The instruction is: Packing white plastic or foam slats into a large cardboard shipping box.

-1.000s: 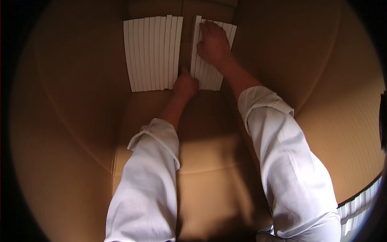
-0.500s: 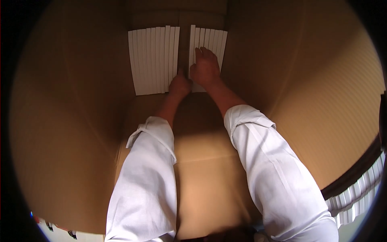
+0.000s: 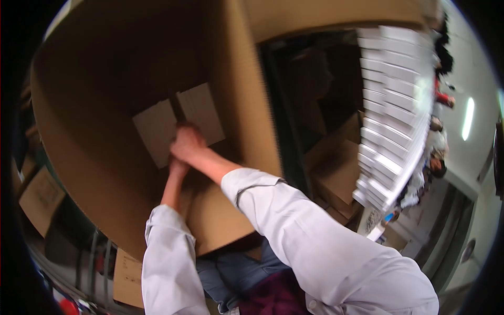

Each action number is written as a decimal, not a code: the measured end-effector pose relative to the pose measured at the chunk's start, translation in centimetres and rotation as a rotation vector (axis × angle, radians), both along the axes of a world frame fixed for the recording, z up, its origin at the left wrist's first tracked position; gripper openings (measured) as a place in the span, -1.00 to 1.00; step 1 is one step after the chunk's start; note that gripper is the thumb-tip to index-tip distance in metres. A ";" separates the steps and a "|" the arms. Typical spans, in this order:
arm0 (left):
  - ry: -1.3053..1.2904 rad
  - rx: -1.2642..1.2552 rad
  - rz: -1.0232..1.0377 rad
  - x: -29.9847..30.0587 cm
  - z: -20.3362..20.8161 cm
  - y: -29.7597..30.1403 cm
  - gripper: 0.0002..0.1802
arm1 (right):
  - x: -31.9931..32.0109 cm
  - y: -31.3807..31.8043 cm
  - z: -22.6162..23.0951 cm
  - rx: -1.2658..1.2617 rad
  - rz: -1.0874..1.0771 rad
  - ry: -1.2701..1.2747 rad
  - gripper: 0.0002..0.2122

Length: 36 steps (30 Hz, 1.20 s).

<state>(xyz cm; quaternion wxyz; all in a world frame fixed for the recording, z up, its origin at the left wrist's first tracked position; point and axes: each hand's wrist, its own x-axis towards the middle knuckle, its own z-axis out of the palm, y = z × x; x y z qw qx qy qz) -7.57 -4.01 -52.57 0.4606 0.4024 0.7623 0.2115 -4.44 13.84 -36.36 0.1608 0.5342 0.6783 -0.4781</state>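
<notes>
Two groups of thin white slabs, perhaps flat boxes, stand on edge side by side deep inside a large cardboard box [image 3: 94, 173]. Between the left group [image 3: 152, 123] and the right group [image 3: 207, 110] runs a narrow dark gap. At the near end of that gap my right hand [image 3: 190, 142] bends downward, its fingers blurred and mostly turned away. My left hand [image 3: 178, 165] lies just below and partly behind it, so its fingers are hidden. Whether either hand grips anything does not show.
A tall stack of white boxes [image 3: 396, 110] rises right of the cardboard box. Brown cartons [image 3: 336, 163] lie between them, and another carton [image 3: 42, 202] is at far left. Several people are in the background at right, near a lit tube lamp [image 3: 468, 119].
My view has turned and drawn back, bringing the box's rim and the room into sight. My right hand has left the right group's top and come together with my left hand near the gap.
</notes>
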 end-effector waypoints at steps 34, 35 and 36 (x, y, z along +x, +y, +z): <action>-0.809 0.055 0.141 25.5 46.5 24.5 -0.41 | 43.4 4.3 36.8 0.584 -1.000 0.315 -0.75; -0.849 0.063 0.182 25.6 46.6 24.5 -0.48 | 43.3 5.0 36.7 0.554 -0.997 0.336 -0.71; -0.842 0.063 0.182 25.6 46.6 24.4 -0.48 | 43.2 5.4 36.5 0.524 -0.993 0.358 -0.66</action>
